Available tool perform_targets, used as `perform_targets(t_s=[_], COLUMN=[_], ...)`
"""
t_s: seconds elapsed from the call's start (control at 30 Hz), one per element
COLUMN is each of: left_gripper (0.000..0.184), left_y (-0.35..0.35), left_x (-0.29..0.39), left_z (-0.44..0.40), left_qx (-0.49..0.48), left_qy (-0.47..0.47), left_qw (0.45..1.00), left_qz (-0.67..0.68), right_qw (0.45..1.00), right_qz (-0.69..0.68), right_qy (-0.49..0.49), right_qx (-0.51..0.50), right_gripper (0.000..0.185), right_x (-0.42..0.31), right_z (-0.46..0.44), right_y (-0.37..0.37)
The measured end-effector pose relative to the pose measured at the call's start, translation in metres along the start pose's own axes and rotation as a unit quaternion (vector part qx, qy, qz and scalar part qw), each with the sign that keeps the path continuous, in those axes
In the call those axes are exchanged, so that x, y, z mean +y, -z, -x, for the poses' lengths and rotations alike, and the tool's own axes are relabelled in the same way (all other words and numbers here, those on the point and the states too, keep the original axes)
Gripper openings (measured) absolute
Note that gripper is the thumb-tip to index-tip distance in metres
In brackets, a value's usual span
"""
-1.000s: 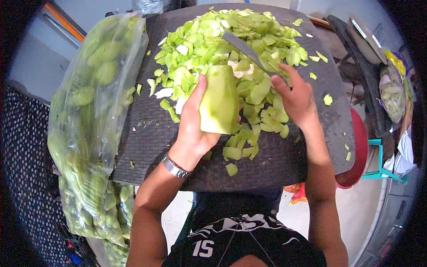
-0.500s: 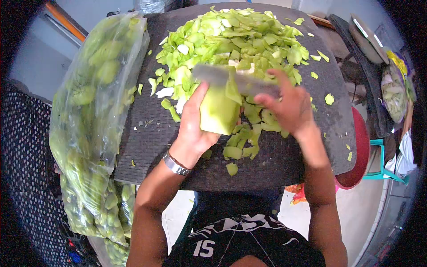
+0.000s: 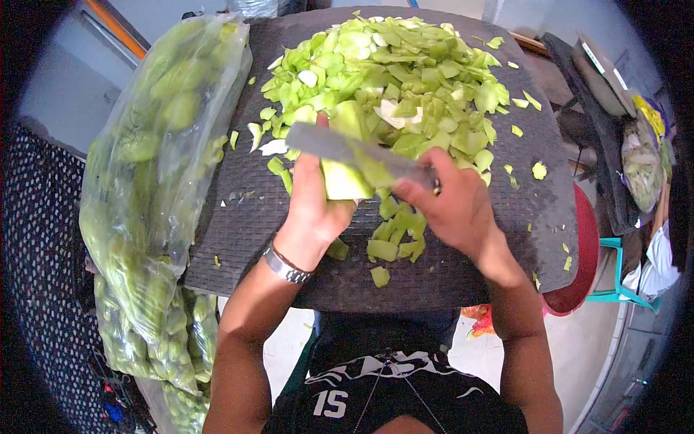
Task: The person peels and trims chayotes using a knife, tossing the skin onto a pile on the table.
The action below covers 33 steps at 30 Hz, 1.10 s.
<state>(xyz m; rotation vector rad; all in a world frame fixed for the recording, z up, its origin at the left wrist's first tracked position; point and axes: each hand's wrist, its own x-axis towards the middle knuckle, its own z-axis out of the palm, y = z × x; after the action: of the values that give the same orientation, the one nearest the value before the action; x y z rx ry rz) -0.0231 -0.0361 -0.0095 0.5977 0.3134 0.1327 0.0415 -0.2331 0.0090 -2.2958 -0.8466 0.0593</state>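
My left hand (image 3: 316, 206) is wrapped round a pale green peeled vegetable (image 3: 345, 182), held above the near part of the dark woven table (image 3: 246, 249). In my right hand (image 3: 454, 199) is a knife (image 3: 340, 148), its wide blade slanting across the vegetable and slightly blurred. The fingers of that hand are closed round the handle. Behind both hands lies a big heap of green peelings (image 3: 426, 72). A few loose pieces lie nearer to me, below the vegetable.
A clear plastic bag of green vegetables (image 3: 155, 152) leans along the table's left side, with another filled bag (image 3: 144, 340) below. To the right are a red tub (image 3: 582, 267), a teal stool (image 3: 618, 271) and a bag (image 3: 642, 155).
The knife has swept down and left across the vegetable, and my right hand has come lower and closed round the handle. The vegetable has tilted and risen slightly. The whole view has shifted a little.
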Motion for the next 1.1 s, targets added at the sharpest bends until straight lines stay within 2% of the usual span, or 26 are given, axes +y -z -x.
perform_targets(t_s=[0.07, 0.13, 0.23, 0.43, 0.53, 0.63, 0.67, 0.77, 0.87, 0.97, 1.07, 1.1], left_gripper=[0.057, 0.060, 0.057, 0.053, 0.052, 0.052, 0.053, 0.056, 0.056, 0.055, 0.053, 0.052], left_y=[-0.006, -0.006, -0.003, 0.001, -0.017, 0.006, 0.006, -0.006, -0.007, 0.002, 0.000, -0.002], left_x=[0.002, 0.002, 0.002, -0.001, -0.006, -0.002, 0.000, -0.001, -0.003, -0.007, -0.004, -0.004], left_z=[0.005, 0.003, 0.002, 0.000, 0.005, 0.002, 0.002, 0.006, 0.003, 0.000, 0.005, 0.006], left_qx=[-0.028, -0.009, 0.025, 0.025, 0.050, -0.049, -0.089, -0.047, -0.006, 0.004, -0.020, -0.031], left_qy=[0.024, 0.037, 0.069, 0.071, 0.003, 0.072, 0.094, 0.088, 0.051, 0.028, 0.037, 0.038], left_qw=[0.999, 0.999, 0.997, 0.997, 0.998, 0.996, 0.992, 0.995, 0.999, 1.000, 0.999, 0.999], left_qz=[-0.008, 0.002, -0.008, -0.008, 0.026, 0.022, 0.006, 0.013, -0.001, 0.008, 0.019, 0.018], right_qw=[0.999, 0.993, 0.989, 0.982, 0.992, 0.991, 0.991, 0.987, 0.995, 0.999, 0.993, 0.992], right_qz=[0.018, 0.050, 0.055, 0.077, 0.086, 0.116, 0.103, 0.055, -0.001, 0.016, -0.005, 0.001], right_qy=[0.051, 0.102, 0.138, 0.165, 0.091, -0.058, -0.078, -0.147, -0.097, 0.023, 0.115, 0.125], right_qx=[0.003, 0.008, 0.022, 0.043, 0.019, 0.021, 0.030, 0.030, 0.029, -0.017, 0.014, 0.021], right_gripper=[0.062, 0.060, 0.064, 0.063, 0.060, 0.056, 0.056, 0.057, 0.071, 0.067, 0.053, 0.057], right_x=[-0.005, -0.012, -0.018, -0.012, 0.004, 0.025, 0.036, 0.043, 0.032, -0.002, -0.019, -0.014], right_z=[0.006, 0.009, 0.011, 0.009, 0.000, -0.017, -0.023, -0.032, -0.019, 0.000, 0.009, 0.008], right_y=[-0.007, -0.008, -0.014, -0.018, -0.008, 0.004, 0.010, 0.028, 0.017, 0.000, -0.011, -0.015])
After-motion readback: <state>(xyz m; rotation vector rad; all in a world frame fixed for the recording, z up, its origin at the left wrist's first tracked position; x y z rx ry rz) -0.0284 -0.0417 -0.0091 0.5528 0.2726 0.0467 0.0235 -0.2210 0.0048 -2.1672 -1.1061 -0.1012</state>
